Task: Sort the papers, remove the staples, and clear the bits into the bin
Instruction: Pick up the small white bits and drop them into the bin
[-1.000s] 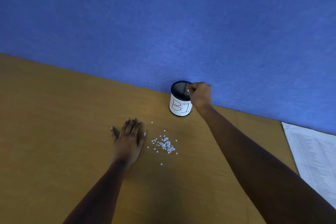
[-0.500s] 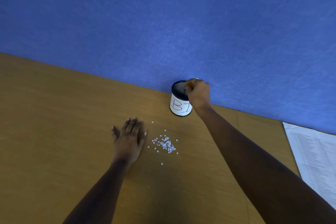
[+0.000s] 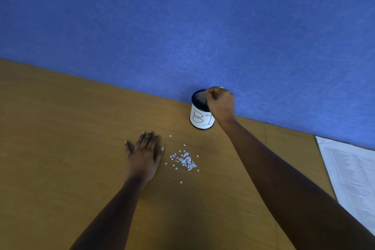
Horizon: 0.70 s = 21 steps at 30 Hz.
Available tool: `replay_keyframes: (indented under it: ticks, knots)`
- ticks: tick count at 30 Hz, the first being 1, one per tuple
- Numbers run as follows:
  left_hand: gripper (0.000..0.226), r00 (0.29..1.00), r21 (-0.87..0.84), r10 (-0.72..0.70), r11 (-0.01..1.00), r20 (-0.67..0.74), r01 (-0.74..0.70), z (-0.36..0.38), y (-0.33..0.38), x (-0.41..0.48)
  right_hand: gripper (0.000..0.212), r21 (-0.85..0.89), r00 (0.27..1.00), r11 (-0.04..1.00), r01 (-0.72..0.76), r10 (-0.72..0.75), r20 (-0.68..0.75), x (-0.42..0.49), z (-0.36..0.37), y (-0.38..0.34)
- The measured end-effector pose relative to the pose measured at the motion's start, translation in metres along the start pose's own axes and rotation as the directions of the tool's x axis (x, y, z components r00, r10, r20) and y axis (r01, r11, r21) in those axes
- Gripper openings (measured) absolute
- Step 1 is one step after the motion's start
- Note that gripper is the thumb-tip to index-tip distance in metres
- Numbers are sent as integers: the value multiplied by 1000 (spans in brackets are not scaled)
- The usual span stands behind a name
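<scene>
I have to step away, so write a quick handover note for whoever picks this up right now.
Right hand: fingers pinched over the mouth of the bin; whether any bits are in them cannot be seen.
Left hand: flat on the desk, open, beside the bits.
Bin stands by the blue wall; printed papers lie at the right edge.
Left: a pile of bits is not yet in the bin. No staples in view.

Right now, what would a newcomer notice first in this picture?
Probably the black mesh bin with its white label, standing on the wooden desk against the blue wall, with the right hand bunched over its rim. Next, the scatter of small white paper bits beside the flat left hand.
</scene>
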<state>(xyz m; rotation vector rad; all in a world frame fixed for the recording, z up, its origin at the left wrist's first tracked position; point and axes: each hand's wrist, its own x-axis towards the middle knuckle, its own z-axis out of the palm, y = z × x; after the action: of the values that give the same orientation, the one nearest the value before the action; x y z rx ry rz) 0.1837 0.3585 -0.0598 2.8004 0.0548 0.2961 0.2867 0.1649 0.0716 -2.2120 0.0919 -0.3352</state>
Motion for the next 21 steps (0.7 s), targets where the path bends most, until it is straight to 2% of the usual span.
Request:
replay_keyframes:
  ticks: [5,9,11,13,15,17,21]
  knots:
    - [65,1000,2,2,1000,-4,-2,0,0,0,21,0,999,1000,-12,12,36,0,0,6]
    - [66,1000,-4,3,1000,-6,-3,1,0,0,18,97,999,995,-34,35,-12,-10,1,5]
    - [67,1000,-2,3,1000,-1,-3,1,0,0,16,139,998,990,-4,12,-60,-22,4,3]
    - [68,1000,-5,2,1000,0,-2,0,0,0,15,152,996,985,86,-79,-52,-39,9,3]
    - [70,1000,2,2,1000,6,-2,0,0,0,14,140,981,971,192,-195,7,-58,17,6]
    - [71,1000,-2,2,1000,11,-2,-1,0,-1,15,118,963,963,241,-253,91,-73,27,17]
    - [73,1000,-4,0,1000,19,0,-2,0,-2,27,-30,934,985,170,-151,325,-90,43,42]
